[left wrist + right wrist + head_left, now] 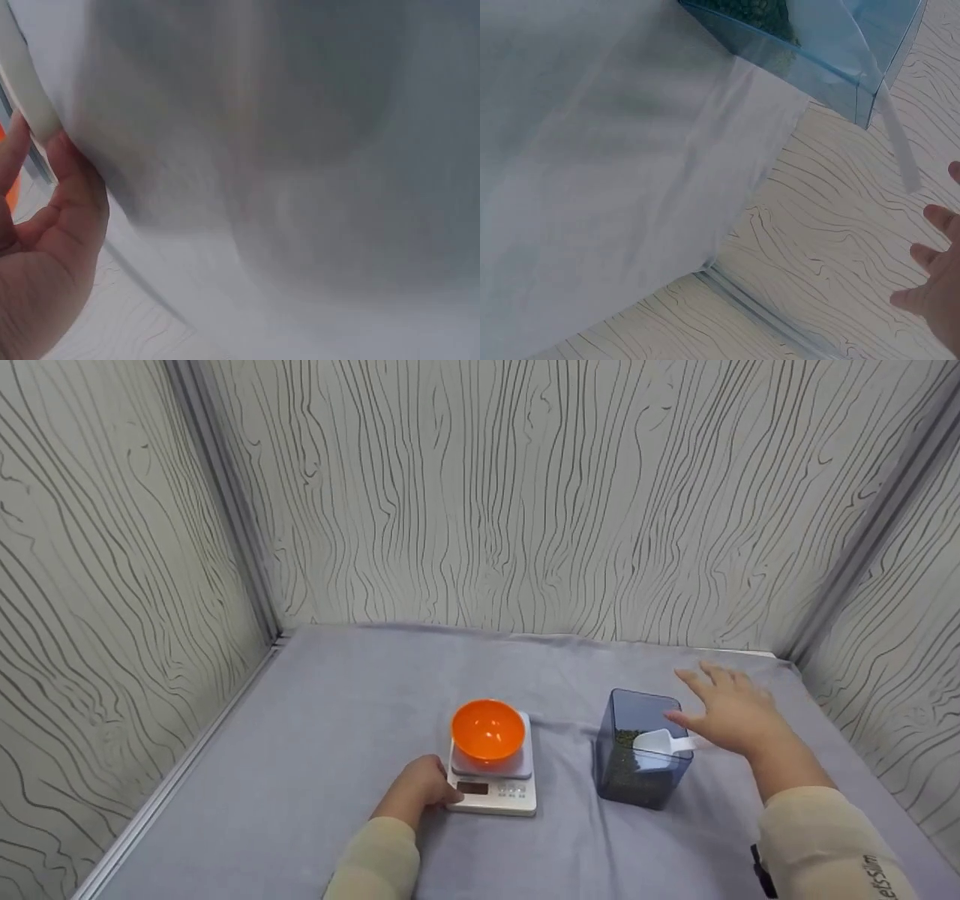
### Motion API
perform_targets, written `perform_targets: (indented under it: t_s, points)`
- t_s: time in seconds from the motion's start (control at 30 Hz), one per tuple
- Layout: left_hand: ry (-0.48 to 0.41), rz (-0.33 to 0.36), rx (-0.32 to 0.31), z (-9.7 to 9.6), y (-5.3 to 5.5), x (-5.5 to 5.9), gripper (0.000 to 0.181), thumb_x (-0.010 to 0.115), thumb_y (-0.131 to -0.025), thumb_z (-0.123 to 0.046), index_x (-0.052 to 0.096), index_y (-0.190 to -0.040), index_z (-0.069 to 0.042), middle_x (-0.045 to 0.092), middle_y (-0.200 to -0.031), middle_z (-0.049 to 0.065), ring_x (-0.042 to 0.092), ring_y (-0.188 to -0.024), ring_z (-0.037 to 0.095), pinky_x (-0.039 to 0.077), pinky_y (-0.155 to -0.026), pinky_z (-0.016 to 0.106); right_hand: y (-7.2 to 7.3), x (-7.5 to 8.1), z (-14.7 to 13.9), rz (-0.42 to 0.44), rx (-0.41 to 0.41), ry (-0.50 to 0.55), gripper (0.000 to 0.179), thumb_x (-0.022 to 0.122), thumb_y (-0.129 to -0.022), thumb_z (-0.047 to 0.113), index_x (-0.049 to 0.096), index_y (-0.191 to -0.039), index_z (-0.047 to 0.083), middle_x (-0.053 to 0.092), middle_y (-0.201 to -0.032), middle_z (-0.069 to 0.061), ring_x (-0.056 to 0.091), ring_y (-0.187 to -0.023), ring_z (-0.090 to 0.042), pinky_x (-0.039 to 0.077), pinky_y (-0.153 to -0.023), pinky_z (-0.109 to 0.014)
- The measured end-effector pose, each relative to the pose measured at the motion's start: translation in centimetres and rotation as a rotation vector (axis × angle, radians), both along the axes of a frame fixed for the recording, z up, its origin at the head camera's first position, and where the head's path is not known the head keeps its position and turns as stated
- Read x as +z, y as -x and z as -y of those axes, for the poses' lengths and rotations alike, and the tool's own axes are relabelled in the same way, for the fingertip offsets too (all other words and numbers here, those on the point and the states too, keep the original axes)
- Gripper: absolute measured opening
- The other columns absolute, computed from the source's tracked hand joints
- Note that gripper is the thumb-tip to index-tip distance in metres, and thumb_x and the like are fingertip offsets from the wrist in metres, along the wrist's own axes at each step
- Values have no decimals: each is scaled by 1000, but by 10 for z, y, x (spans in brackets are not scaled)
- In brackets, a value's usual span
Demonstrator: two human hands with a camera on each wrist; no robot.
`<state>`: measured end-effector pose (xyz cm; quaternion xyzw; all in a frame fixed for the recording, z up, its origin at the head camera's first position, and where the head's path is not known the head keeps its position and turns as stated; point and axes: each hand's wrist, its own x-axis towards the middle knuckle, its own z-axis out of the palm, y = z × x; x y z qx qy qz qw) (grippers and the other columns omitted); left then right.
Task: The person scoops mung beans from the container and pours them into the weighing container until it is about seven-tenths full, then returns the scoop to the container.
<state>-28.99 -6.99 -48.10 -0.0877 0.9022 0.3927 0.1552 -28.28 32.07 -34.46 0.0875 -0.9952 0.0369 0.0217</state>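
Note:
An orange bowl (488,730) rests on the platform of a white kitchen scale (517,799) with a dark display. My left hand (427,781) grips the scale's front left corner, thumb beside the display. The left wrist view has thumb and fingers pinching the scale's pale edge (30,86). To the right stands a clear bluish container (609,757) partly filled with small dark green grains (626,769). A white scoop (655,746) leans in it, its handle (900,142) sticking out over the rim. My right hand (731,709) hovers beside that handle, fingers spread and holding nothing.
A grey cloth (352,697) with creases covers the table. Wood-grain patterned panels (480,510) enclose the back and both sides, with grey metal posts (232,510) at the corners. A metal rail (180,769) runs along the table's left edge.

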Motion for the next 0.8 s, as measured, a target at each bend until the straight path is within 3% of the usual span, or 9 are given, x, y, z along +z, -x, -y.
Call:
perform_targets:
  t_s: [0.1,0.2,0.37,0.5,0.67,0.8]
  points:
    - [-1,12,2,-1,1,1,35,79,-67,-10,55,-91,-3,55,-76,9,53,-68,23,47,-64,36,1,-2,11,12,130,-36,55,65,-82,35,50,-125,3,48,-122,-27,42,-112,-49,31,-88,-62]
    - [-4,21,3,-1,2,1,37,79,-66,-10,56,-93,-3,55,-77,9,54,-68,23,47,-63,35,3,-3,22,73,219,-60,32,71,-76,15,63,-100,-3,62,-94,-19,57,-88,-37,44,-78,-49]
    - [-8,22,-9,1,2,-1,36,80,-66,-11,56,-92,-3,55,-76,9,54,-68,23,47,-64,36,2,-6,36,140,248,-206,7,66,-70,-2,61,-70,2,57,-65,-5,53,-60,-21,47,-60,-38]
    - [0,4,-31,4,0,-1,34,81,-66,-13,54,-86,-5,55,-73,9,53,-66,22,46,-62,34,1,-7,44,116,253,-329,16,59,-72,-9,57,-65,5,54,-63,-6,53,-59,-23,48,-61,-39]
    - [-23,13,-21,5,-1,-2,34,80,-67,-14,54,-86,-6,55,-74,8,53,-67,22,46,-63,34,1,-12,52,26,222,-411,16,59,-74,-8,58,-64,5,56,-65,-11,54,-62,-28,48,-60,-43]
    - [-25,16,-12,5,-2,0,34,80,-67,-15,54,-88,-6,55,-75,8,53,-68,22,46,-65,36,2,-13,54,3,181,-451,13,59,-74,-5,61,-67,5,59,-70,-12,53,-67,-31,47,-64,-46]
